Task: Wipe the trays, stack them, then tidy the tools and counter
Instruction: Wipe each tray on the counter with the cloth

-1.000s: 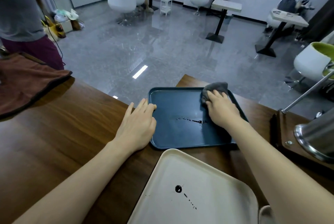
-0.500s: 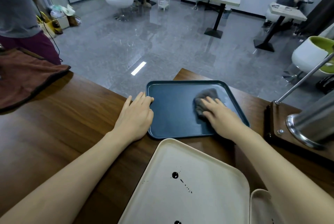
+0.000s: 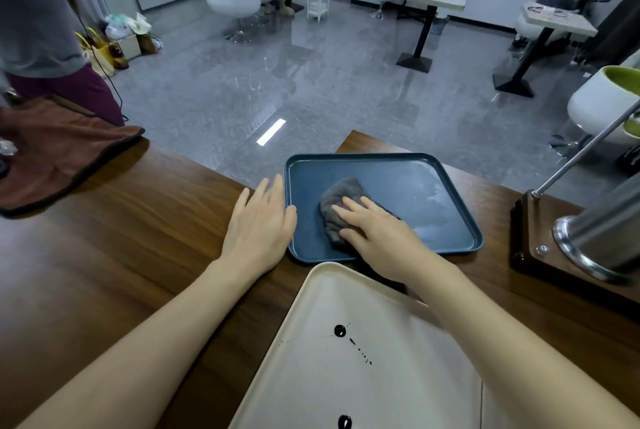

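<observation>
A dark blue tray [image 3: 408, 172] lies on the wooden counter [image 3: 121, 255] near its far edge. My right hand [image 3: 377, 231] presses a grey cloth [image 3: 337, 200] flat onto the tray's left half with straight fingers. My left hand [image 3: 259, 227] rests flat on the counter, its fingertips against the tray's left rim. Wet streaks shine on the tray's right side. A cream tray [image 3: 346, 376] with dark drops and a dotted trail sits closer to me, partly under my right forearm.
A brown towel [image 3: 52, 148] lies at the counter's far left, with a person standing behind it. A wooden stand [image 3: 547, 255] with a steel cylinder [image 3: 602, 234] and rod is at the right. Beyond the counter are the café floor, tables and chairs.
My right hand has dragged the cloth from the tray's far right corner across to its left middle. The dark spill on the blue tray is gone. My left hand stayed at the rim.
</observation>
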